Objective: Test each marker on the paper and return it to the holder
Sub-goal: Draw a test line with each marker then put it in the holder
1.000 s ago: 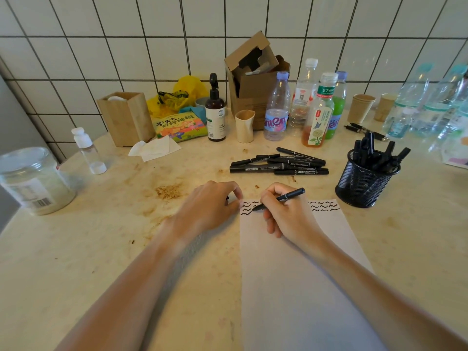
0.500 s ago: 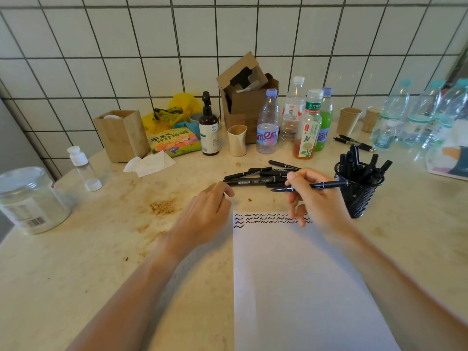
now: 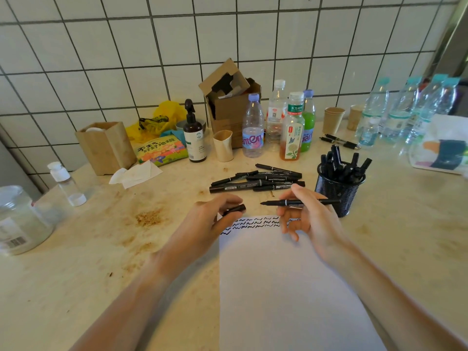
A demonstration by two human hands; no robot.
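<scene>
The desk (image 3: 76, 287) is carrying a white sheet of paper (image 3: 286, 287), which is running off the bottom edge of the view; rows of black squiggles (image 3: 255, 222) are crossing the paper's far end. Just beyond the paper, a black mesh holder (image 3: 338, 192) is standing full of dark markers, and a loose pile of markers (image 3: 258, 179) is lying beside the holder. Over the paper's far edge, the right hand (image 3: 311, 219) is pinching a slim black marker (image 3: 298, 202) level, bare tip pointing away from the holder, its rear end reaching in front of the holder. At the paper's far corner, the left hand (image 3: 210, 221) is curling its fingers round a black cap (image 3: 234, 209). Farther behind the paper, a bottle (image 3: 253, 127) is showing part of a label, apparently "anten"; print on the markers is too small to read.
</scene>
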